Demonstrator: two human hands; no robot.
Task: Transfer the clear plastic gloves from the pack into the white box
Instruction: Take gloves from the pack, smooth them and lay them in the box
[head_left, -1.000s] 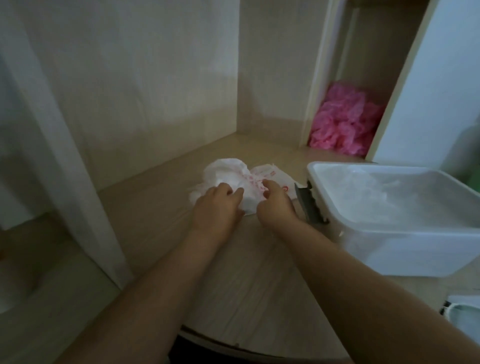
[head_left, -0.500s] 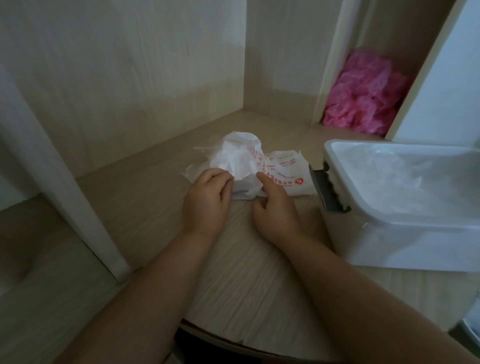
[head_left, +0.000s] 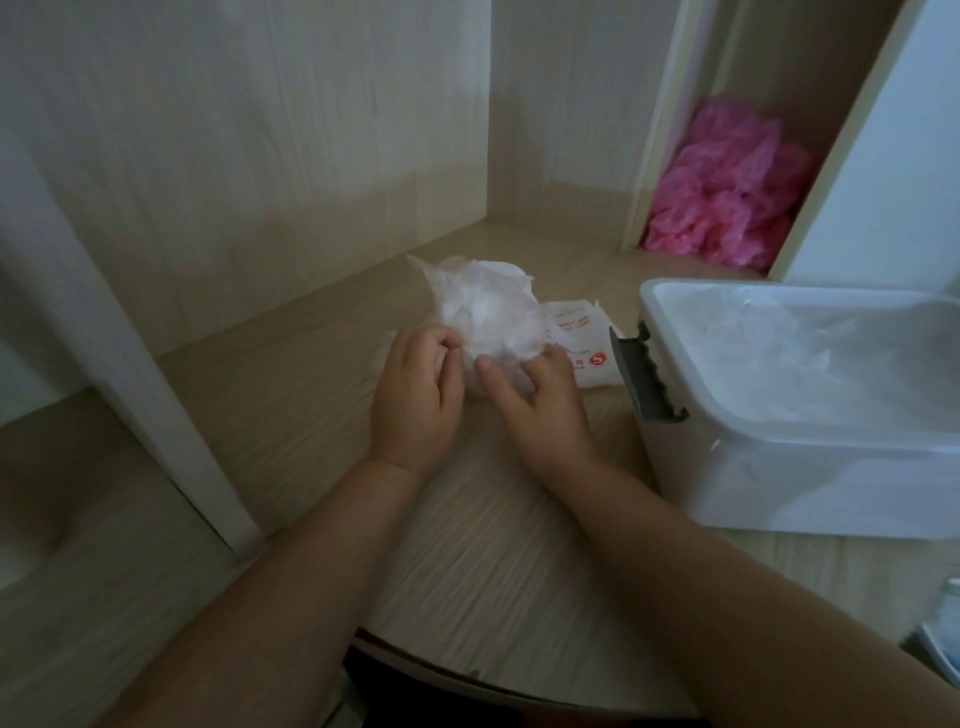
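Bare tabletop (head_left: 291, 415) lies open to the left of and nearer than the left hand (head_left: 415, 395), and beyond the glove bundle (head_left: 488, 306) up to the far corner. A wood wall (head_left: 260, 156) closes the left side, and a white post (head_left: 130, 364) stands at the near left. On the right the white box (head_left: 779, 483) blocks the low path. Its gray latch (head_left: 649, 379) juts out towards the right hand (head_left: 540, 405), with the pack (head_left: 582, 338) lying just beside it. The box is open on top. Pink bags (head_left: 727, 187) fill the narrow far-right niche.
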